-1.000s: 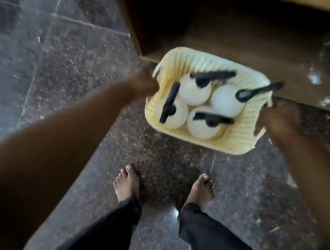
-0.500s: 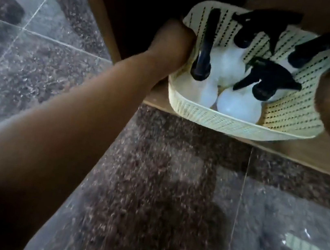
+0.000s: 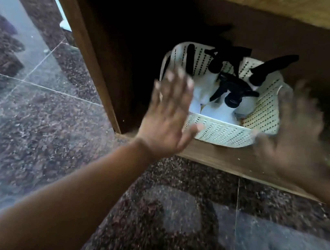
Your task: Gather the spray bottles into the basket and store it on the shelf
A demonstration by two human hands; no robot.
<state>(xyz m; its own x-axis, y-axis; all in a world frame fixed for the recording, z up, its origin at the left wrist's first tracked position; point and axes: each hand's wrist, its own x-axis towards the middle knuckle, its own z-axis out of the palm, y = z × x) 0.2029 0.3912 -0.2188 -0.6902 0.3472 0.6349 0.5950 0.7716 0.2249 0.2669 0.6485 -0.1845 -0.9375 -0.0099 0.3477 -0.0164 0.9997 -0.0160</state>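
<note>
Basket [image 3: 222,133] of spray bottles [image 3: 221,112] sits on wooden shelf [image 3: 208,155]; left hand [image 3: 166,121] and right hand [image 3: 294,140] spread, each grip empty.

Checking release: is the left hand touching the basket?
Cannot tell. In the head view the open left hand overlaps the basket near its corner, blurred; no clear gap or contact.

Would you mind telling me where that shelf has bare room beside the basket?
Left of the basket, the shelf floor lies bare up to the side panel. A narrow strip runs along the front edge. The basket itself is packed with spray bottles.
</note>
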